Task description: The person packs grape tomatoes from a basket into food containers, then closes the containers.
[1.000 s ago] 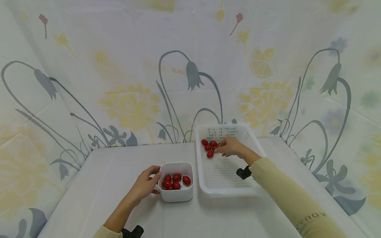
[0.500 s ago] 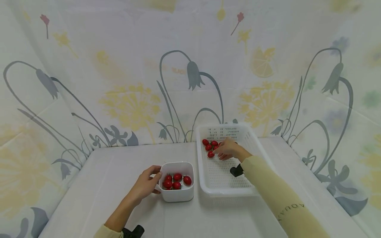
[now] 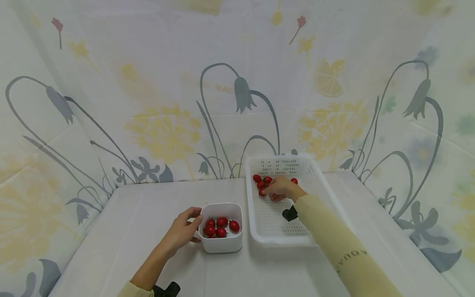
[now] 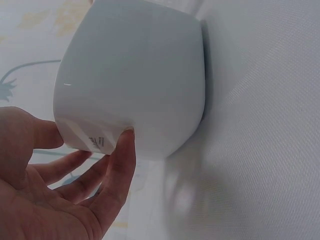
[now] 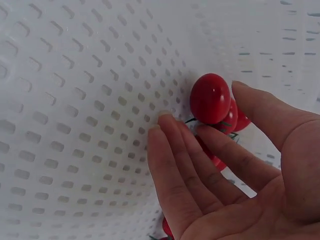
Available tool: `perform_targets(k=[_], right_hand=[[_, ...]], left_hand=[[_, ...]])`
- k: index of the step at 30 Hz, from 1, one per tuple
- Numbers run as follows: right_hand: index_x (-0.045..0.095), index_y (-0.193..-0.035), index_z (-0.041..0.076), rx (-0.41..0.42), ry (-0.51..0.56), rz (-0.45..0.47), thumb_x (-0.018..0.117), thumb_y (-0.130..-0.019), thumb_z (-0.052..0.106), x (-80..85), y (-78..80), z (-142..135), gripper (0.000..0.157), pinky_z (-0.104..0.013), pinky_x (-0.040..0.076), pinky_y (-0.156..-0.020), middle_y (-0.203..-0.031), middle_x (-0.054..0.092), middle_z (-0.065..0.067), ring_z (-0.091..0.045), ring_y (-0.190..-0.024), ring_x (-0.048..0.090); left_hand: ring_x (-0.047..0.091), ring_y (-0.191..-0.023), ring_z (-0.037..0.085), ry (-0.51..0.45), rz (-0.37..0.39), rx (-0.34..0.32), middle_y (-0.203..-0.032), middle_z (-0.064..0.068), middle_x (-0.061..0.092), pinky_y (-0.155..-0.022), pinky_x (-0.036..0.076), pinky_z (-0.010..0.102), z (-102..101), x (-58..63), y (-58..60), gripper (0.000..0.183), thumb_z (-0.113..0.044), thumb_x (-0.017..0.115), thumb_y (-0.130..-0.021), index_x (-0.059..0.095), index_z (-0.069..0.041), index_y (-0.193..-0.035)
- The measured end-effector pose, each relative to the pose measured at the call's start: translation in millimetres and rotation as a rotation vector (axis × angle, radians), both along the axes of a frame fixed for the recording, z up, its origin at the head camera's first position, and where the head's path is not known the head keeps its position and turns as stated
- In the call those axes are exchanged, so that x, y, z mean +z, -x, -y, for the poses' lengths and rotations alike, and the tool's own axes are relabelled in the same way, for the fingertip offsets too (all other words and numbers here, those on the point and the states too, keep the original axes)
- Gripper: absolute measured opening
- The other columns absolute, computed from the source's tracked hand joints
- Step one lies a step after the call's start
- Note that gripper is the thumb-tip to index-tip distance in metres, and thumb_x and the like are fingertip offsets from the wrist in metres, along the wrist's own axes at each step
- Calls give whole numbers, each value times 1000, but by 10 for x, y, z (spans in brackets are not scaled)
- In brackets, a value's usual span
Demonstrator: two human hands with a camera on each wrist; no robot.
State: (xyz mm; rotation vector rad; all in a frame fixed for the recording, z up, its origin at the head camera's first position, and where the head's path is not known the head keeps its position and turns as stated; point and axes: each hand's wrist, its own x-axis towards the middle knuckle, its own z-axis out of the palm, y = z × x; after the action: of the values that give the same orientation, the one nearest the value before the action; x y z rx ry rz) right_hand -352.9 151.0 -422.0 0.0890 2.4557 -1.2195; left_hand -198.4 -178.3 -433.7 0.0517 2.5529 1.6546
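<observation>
Flower-printed sheet point(image 3: 163, 62) behind a white-covered bench point(image 3: 156, 214), with a person's two hands at work over two white containers. Left: a small box point(image 3: 222, 246) stands upright on the bench; about six red tomatoes point(image 3: 221, 232) show inside it, one only in part. Right: a perforated basket point(image 3: 274, 243), just beside the box, contains a small cluster of tomatoes point(image 3: 257, 178) near its far left corner, with a lone tomato point(image 3: 294, 180) apart from the cluster.

The left hand point(image 3: 182, 231) rests its thumb and fingertips against the outside of the box, digits spread. The right hand point(image 3: 281, 189) is inside the basket at the cluster, its thumb and fingers apart about the nearest tomato point(image 5: 210, 98); the right wrist view does not settle whether the skin touches it, and no firm hold is evident.

Progress, judged from how the fruit is divided: partway. Tomatoes in the box appear to be the settled share; the cluster and the lone one in the basket appear to be the share left. An exact count in the basket is prevented by the right hand's overlap.
</observation>
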Motion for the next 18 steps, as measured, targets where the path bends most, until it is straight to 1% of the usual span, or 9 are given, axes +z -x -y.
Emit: perform_targets(k=[4,7,10,14,18], right_hand=[[67,-94,-5,-7,-26,3,77,-91,20,-43,61,24,27,-37,64,-74,-80,68,-15,-23,-71,71],[67,-91,-4,-19,-49,3,78,-91,21,-75,110,43,26,-34,64,-68,-75,66,-12,-20,-65,69],[66,-89,-1,-21,-52,4,78,-91,20,-89,132,68,24,-33,64,-66,-74,66,-11,-19,-63,68],[67,-94,0,5,-28,-8,78,-90,18,-71,108,107,22,-36,64,-71,-81,69,-13,-21,-69,70],[71,-103,-4,48,-2,-28,79,-89,13,-39,70,153,24,-37,64,-75,-87,71,-13,-21,-75,71]], left_hand=[[67,-94,24,3,2,3,-134,19,60,-63,64,39,-2,6,-3,33,-15,54,-105,58,-2,-135],[67,-94,25,4,6,4,-134,19,60,-63,64,39,-3,5,-2,32,-15,54,-105,59,-3,-135],[67,-95,25,10,10,6,-134,19,60,-64,64,38,-4,3,-5,32,-15,54,-105,59,-3,-135],[67,-96,25,14,13,10,-134,19,60,-64,64,38,-7,7,-12,32,-15,55,-105,59,-3,-135],[67,-95,24,7,5,5,-134,19,60,-64,64,39,-2,4,0,33,-15,54,-106,58,-2,-135]])
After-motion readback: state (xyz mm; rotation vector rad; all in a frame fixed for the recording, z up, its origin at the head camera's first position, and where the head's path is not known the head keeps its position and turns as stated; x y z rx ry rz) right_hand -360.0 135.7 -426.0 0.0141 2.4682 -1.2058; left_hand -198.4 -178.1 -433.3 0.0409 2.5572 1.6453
